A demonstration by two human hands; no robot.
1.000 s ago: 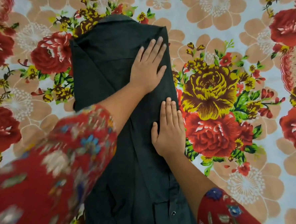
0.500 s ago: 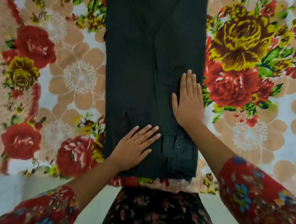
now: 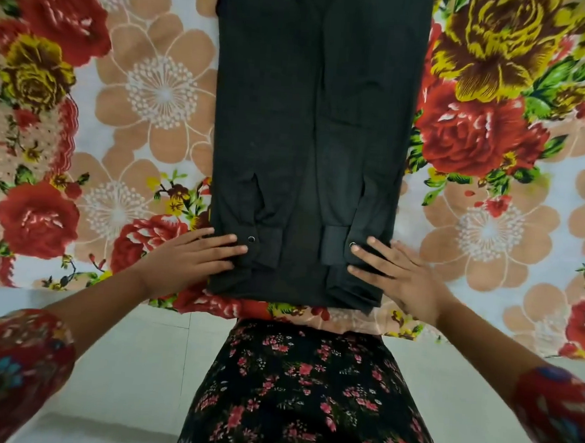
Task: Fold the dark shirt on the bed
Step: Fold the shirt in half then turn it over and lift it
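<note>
The dark shirt (image 3: 311, 119) lies flat on the bed as a long narrow strip, both sleeves folded in, cuffs with small buttons near its near end. Its far end runs out of the top of the view. My left hand (image 3: 189, 259) rests at the strip's near left corner, fingers spread and lying on the cloth edge. My right hand (image 3: 400, 276) mirrors it at the near right corner, fingertips on the right cuff. Neither hand visibly pinches the cloth.
A floral bedsheet (image 3: 147, 109) with red, yellow and peach flowers covers the bed on both sides of the shirt. The bed's near edge (image 3: 74, 292) runs just below the shirt's hem. My flowered dark skirt (image 3: 301, 393) stands against it, over a pale floor.
Both hands have slid down the shirt from its upper and middle parts to the near corners by the cuffs. The view has tilted down toward the bed edge.
</note>
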